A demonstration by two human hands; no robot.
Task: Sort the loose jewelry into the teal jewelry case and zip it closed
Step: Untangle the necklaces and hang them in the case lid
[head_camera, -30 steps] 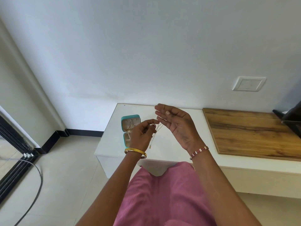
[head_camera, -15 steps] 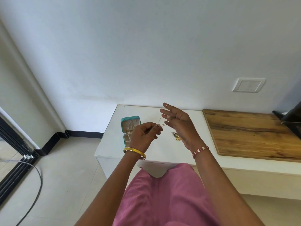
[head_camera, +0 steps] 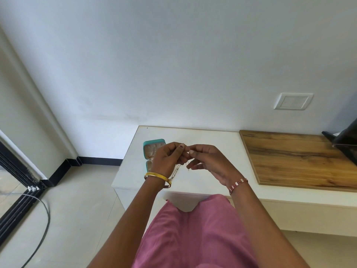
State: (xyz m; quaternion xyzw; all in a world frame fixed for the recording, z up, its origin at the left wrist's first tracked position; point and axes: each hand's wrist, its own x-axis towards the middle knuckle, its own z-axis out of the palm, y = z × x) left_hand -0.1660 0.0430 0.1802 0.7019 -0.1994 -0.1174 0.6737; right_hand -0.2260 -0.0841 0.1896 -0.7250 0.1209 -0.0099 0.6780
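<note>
The teal jewelry case (head_camera: 152, 147) lies open on the white table (head_camera: 212, 144), its beige lining up; my left hand hides its near half. Above the table, just right of the case, my left hand (head_camera: 168, 159) and my right hand (head_camera: 207, 161) meet fingertip to fingertip. Both pinch a thin pale chain (head_camera: 178, 167), which hangs down between them towards the table. My left wrist wears a gold bangle, my right wrist a red and white beaded band. The gold piece that lay on the table is hidden behind my right hand.
A wooden board (head_camera: 293, 157) covers the table's right part. A dark object (head_camera: 343, 142) stands at the far right edge. A wall plate (head_camera: 292, 101) sits on the white wall behind. A cable (head_camera: 41, 219) lies on the tiled floor at the left.
My right hand, with fingers spread a second ago, has closed in and now pinches the chain beside my left thumb. Both hands have come together over the table.
</note>
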